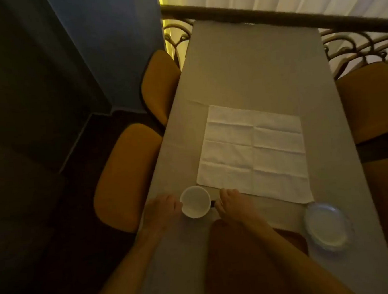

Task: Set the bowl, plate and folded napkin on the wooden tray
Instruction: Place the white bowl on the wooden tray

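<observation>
A small white bowl stands on the grey table, left of the near middle. My left hand touches its left rim with the fingertips. My right hand rests just right of the bowl, fingers curled at its side; whether it touches the bowl is unclear. A white napkin lies spread flat beyond the hands, with fold creases. The dark wooden tray lies near me, partly under my right forearm. A clear glass plate sits right of the tray.
The grey table runs away from me to a dark railing with metal scrollwork. Mustard chairs stand on the left and on the right. A blue wall and dark floor lie to the left.
</observation>
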Demonstrator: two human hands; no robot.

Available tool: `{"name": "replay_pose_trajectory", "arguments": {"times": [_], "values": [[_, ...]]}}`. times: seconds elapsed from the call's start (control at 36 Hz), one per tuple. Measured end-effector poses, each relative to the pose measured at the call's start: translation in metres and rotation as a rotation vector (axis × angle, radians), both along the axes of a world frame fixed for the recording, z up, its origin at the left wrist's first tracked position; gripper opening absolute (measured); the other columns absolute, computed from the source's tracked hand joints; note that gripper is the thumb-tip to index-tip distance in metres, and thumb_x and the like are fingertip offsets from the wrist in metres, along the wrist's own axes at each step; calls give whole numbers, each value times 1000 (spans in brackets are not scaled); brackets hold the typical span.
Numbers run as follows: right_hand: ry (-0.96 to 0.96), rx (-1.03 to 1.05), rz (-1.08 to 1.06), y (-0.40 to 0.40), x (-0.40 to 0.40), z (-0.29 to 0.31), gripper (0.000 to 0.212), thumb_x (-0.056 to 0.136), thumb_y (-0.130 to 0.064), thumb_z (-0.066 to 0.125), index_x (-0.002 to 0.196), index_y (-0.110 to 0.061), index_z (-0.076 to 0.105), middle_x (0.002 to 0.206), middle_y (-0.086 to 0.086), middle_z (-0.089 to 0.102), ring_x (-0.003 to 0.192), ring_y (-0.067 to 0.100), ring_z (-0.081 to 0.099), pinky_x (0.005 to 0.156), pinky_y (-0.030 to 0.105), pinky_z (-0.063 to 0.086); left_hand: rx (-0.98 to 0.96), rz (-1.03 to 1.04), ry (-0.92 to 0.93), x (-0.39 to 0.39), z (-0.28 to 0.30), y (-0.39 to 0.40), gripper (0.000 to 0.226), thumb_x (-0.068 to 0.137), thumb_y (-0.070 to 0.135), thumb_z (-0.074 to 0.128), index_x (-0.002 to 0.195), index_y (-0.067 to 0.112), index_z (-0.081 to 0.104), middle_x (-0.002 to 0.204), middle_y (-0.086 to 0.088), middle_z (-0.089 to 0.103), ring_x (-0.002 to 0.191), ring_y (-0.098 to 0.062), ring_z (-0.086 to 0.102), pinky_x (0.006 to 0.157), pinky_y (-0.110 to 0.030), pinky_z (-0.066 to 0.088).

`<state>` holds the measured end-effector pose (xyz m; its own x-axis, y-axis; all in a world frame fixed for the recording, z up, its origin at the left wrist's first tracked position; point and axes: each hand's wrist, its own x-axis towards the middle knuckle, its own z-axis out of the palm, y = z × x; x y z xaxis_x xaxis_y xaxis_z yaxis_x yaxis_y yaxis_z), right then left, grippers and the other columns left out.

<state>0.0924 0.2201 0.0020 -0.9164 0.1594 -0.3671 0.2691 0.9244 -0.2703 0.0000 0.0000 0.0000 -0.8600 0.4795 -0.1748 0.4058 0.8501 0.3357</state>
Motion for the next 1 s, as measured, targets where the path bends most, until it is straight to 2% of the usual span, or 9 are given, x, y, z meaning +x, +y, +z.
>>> {"name": "replay_pose_trajectory", "arguments": {"times": [0.11, 0.19, 0.33, 0.42, 0.56, 0.69, 0.81, 0.89, 1.0], "values": [[-69, -9, 54, -1, -9, -8, 36, 99, -41, 25, 85, -21, 51, 84, 0, 43, 78, 18, 46, 65, 34, 32, -76, -20, -89, -4, -14, 9, 24, 92, 34, 43, 79, 18, 55, 84, -3, 60, 79, -22, 55, 63, -33, 39], [-97, -84, -19, -3, -11, -14, 31, 98, -42, 27, 80, -24, 44, 84, 3, 48, 79, 21, 52, 66, 34, 33, -59, 0, -113, -2, -25, 13, 25, 91, 36, 44, 85, 18, 61, 88, -2, 64, 78, -19, 58, 67, -34, 49], [-109, -72, 2, -3, -14, -27, 37, 98, -45, 25, 86, -19, 48, 92, 10, 57, 81, 28, 56, 65, 35, 35, -64, 0, -68, -5, -33, 16, 24, 89, 37, 44, 78, 21, 58, 80, 0, 64, 69, -16, 54, 60, -30, 48], [-106, -72, -26, -3, -17, -29, 36, 97, -47, 26, 84, -21, 47, 87, 7, 58, 75, 25, 55, 64, 35, 38, -82, -14, -61, -9, -34, 16, 23, 90, 37, 45, 81, 21, 59, 82, 1, 63, 69, -15, 52, 60, -28, 42], [-95, -57, -46, -5, -20, -29, 33, 98, -47, 28, 80, -25, 43, 75, -1, 49, 63, 15, 46, 61, 33, 39, -62, 1, -131, -10, -41, 15, 24, 93, 36, 43, 83, 20, 59, 84, 0, 63, 72, -14, 55, 62, -30, 46], [-14, 11, -2, -15, -19, -28, 36, 99, -47, 30, 83, -25, 54, 73, -3, 56, 53, 11, 41, 52, 28, 32, -76, 0, -175, -11, -45, 15, 24, 93, 33, 45, 82, 16, 59, 85, -4, 62, 75, -18, 56, 65, -34, 48], [-43, 64, 16, -23, -20, -30, 23, 95, -35, 48, 95, -17, 61, 88, 4, 67, 57, 18, 45, 54, 30, 35, -81, -7, -251, -13, -48, 13, 23, 93, 33, 44, 81, 18, 56, 84, -4, 61, 73, -18, 56, 63, -33, 47], [-108, 107, 31, -29, -24, -29, 20, 93, -31, 54, 95, -15, 66, 88, 5, 70, 65, 21, 61, 55, 30, 38, -89, 2, -294, -15, -49, 15, 24, 93, 33, 43, 77, 18, 55, 78, -2, 59, 71, -19, 57, 61, -32, 44], [-168, 85, -10, -31, -32, -26, 15, 90, -24, 57, 92, -14, 68, 88, 6, 70, 73, 23, 66, 58, 30, 40, -108, 18, -357, -17, -49, 18, 27, 91, 29, 45, 71, 16, 58, 70, -2, 58, 64, -19, 57, 57, -30, 42]]}}
